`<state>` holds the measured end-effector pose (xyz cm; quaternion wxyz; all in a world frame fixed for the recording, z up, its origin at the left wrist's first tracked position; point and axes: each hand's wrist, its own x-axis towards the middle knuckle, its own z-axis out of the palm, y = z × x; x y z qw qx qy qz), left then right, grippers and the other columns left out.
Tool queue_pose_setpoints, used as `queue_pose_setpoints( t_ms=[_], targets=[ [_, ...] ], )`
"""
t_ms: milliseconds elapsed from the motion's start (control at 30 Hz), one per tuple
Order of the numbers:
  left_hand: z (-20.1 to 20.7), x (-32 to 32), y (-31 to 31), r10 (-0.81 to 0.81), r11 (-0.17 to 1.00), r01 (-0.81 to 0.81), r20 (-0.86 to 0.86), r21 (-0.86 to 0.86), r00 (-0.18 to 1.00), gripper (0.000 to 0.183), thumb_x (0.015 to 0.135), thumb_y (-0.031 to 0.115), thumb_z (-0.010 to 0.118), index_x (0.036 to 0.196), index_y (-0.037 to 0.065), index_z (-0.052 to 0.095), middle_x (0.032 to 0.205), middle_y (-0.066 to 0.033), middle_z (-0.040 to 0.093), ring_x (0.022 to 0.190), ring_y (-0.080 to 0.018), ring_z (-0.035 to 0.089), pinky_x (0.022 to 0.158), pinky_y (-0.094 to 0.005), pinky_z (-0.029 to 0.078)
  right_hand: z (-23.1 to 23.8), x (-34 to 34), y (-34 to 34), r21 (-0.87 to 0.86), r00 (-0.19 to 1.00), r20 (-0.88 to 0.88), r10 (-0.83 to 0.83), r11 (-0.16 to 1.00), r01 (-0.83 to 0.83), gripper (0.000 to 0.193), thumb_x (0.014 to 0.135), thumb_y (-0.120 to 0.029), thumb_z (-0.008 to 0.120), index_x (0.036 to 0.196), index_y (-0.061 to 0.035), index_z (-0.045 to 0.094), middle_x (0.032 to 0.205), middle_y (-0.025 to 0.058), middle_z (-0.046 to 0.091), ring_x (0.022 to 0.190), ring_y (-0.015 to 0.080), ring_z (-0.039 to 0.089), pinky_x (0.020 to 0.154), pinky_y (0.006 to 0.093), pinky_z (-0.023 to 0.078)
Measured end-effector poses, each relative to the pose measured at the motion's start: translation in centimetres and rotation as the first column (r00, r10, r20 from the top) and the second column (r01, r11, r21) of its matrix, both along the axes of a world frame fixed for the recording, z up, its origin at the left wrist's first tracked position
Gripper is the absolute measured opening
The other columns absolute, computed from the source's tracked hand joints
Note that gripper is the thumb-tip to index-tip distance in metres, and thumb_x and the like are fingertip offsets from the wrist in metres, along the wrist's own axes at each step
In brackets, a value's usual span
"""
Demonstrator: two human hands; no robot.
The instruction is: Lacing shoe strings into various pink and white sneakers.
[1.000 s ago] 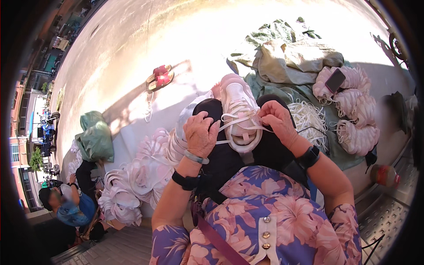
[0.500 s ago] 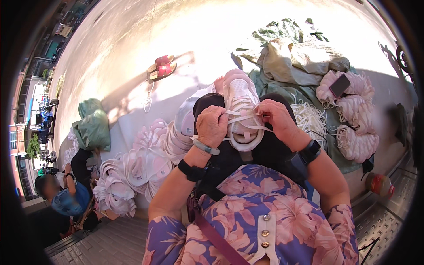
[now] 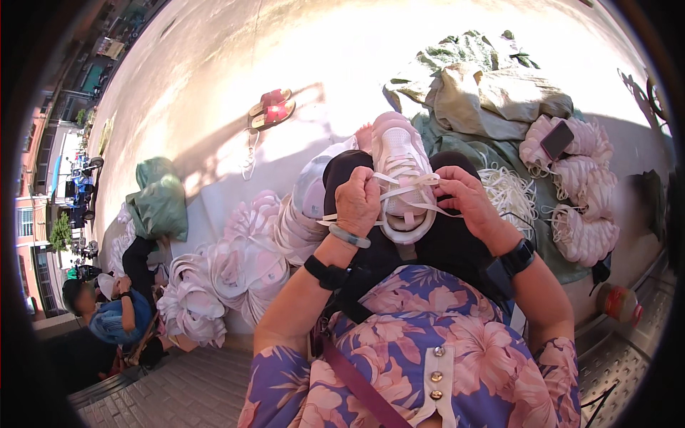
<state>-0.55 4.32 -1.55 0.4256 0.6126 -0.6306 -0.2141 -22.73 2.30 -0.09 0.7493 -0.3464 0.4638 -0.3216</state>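
A pale pink and white sneaker rests on my lap, its toe pointing away from me. White laces run crosswise up its front and stretch between my hands. On the left of the shoe's opening, my left hand is closed, pinching one part of the shoelace. Opposite it, my right hand pinches the lace with thumb and fingertips, and a loose end hangs below those fingers. The knees of my dark trousers stand on both sides of the shoe.
Stacked pale shoe parts lie at my left. A heap of white laces, sneaker bundles and a phone are at my right, near cloth sacks. Red sandals lie ahead. Another person sits far left.
The view has shifted slightly, so the scene sits a little further right. My right hand has raised its part of the lace a bit; both hands keep their pinch.
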Motion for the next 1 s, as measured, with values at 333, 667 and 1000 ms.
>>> queue_pose_setpoints(
  t_ms=[333,667,1000],
  targets=[
    [2.5,1.2,2.8,-0.094,0.931,0.064,0.068,0.359,0.993,0.016,0.079,0.013,0.059,0.089,0.001,0.055,0.058,-0.0121,0.057,0.053,-0.0213,0.058,0.051,-0.0326,0.043,1.2,-0.9,2.2,-0.338,0.805,-0.574,0.152,0.851,-0.401,0.020,0.079,-0.018,0.063,0.089,-0.0017,0.057,0.063,0.0027,0.053,0.055,0.0118,0.052,0.056,0.0247,0.044],
    [4.5,2.5,3.4,-0.222,0.971,0.234,0.520,0.043,0.825,0.006,0.079,0.010,0.058,0.084,0.006,0.059,0.067,-0.0101,0.055,0.061,-0.0295,0.057,0.051,-0.0348,0.043,5.7,-2.1,1.5,-0.537,0.449,-0.840,-0.303,0.348,-0.769,0.012,0.077,-0.017,0.062,0.079,-0.0066,0.056,0.063,0.0086,0.055,0.060,0.0318,0.056,0.052,0.0390,0.042],
    [4.0,5.0,4.9,-0.240,0.970,0.228,0.429,0.080,0.871,0.014,0.075,0.012,0.063,0.088,0.008,0.059,0.069,-0.0083,0.058,0.059,-0.0280,0.057,0.051,-0.0346,0.044,2.7,-5.5,1.7,-0.617,0.583,-0.783,-0.217,0.386,-0.685,0.018,0.076,-0.016,0.064,0.088,-0.0044,0.058,0.067,0.0112,0.058,0.061,0.0300,0.057,0.053,0.0373,0.043]
  ],
)
